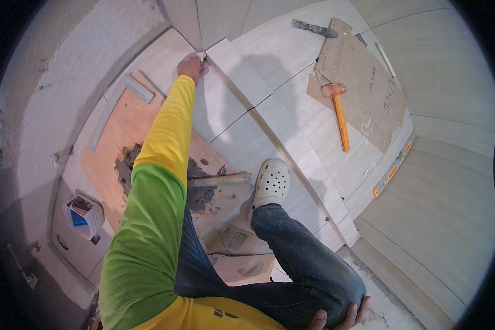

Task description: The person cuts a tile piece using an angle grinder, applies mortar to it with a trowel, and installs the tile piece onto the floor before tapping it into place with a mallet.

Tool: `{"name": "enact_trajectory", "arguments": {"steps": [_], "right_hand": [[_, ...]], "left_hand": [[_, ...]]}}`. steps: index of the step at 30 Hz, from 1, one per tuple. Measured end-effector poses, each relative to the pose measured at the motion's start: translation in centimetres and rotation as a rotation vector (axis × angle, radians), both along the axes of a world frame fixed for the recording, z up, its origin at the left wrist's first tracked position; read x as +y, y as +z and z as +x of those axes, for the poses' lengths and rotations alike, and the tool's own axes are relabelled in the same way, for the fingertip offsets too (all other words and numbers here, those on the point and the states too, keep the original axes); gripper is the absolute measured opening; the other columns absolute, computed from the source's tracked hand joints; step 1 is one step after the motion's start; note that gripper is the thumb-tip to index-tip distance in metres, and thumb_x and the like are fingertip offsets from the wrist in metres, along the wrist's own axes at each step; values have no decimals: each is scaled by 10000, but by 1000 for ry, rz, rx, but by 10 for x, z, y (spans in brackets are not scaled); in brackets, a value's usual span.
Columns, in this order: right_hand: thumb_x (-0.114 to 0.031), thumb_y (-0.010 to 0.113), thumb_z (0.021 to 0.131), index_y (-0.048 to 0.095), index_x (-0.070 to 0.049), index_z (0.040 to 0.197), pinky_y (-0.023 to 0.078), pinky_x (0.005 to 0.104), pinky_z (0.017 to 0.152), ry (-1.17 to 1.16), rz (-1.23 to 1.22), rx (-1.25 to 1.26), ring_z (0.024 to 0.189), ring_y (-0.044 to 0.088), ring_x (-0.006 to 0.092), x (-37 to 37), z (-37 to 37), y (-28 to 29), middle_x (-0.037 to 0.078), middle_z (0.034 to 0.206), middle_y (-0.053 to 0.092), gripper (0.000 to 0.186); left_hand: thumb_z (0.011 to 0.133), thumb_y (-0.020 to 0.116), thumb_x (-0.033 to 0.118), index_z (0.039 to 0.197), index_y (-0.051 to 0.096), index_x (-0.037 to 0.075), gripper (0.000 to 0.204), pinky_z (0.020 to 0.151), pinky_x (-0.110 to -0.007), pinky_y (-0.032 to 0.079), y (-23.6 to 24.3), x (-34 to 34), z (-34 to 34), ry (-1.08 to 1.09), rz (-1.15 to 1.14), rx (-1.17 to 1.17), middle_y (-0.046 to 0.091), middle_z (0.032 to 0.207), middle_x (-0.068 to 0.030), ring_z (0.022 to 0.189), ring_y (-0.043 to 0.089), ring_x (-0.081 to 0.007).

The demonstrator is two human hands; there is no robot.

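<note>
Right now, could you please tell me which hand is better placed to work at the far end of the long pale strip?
The left hand, I'd judge: it is close to that end of the strip, while the right hand rests on the bent knee.

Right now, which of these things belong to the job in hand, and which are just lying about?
Likely part of the job:
long pale strip, its far end by the left hand
small pale thing at the fingertips, too small to identify

Apparently just lying about, untouched:
orange-handled mallet
spirit level
cardboard
dark-handled tool
white bucket
</note>
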State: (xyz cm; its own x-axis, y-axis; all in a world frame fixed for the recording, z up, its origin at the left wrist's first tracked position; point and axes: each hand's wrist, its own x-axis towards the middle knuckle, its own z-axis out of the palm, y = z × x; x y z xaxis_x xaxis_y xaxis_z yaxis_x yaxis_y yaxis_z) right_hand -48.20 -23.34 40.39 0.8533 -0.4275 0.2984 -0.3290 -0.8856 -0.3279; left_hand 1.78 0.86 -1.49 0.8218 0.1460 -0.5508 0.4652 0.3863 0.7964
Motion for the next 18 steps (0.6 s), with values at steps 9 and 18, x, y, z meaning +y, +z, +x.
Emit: {"name": "enact_trajectory", "arguments": {"steps": [9, 18], "right_hand": [[-324, 745, 804, 527, 13, 1274, 249, 567, 1074, -25, 36, 32, 1300, 383, 450, -1, -4, 3, 325, 1397, 404, 618], [-326, 766, 791, 523, -20, 1308, 268, 552, 1072, 18, 10, 23, 1305, 389, 430, -2, 1, 6, 302, 1414, 395, 648]], "left_hand": [[953, 442, 115, 1165, 577, 36, 263, 659, -326, 593, -5, -1, 5, 54, 0, 58, 617, 1010, -109, 781, 665, -217], [911, 536, 135, 1119, 592, 7, 251, 483, -291, 541, -10, 1, 12, 164, 66, 26, 651, 795, -112, 593, 641, -190]]}}
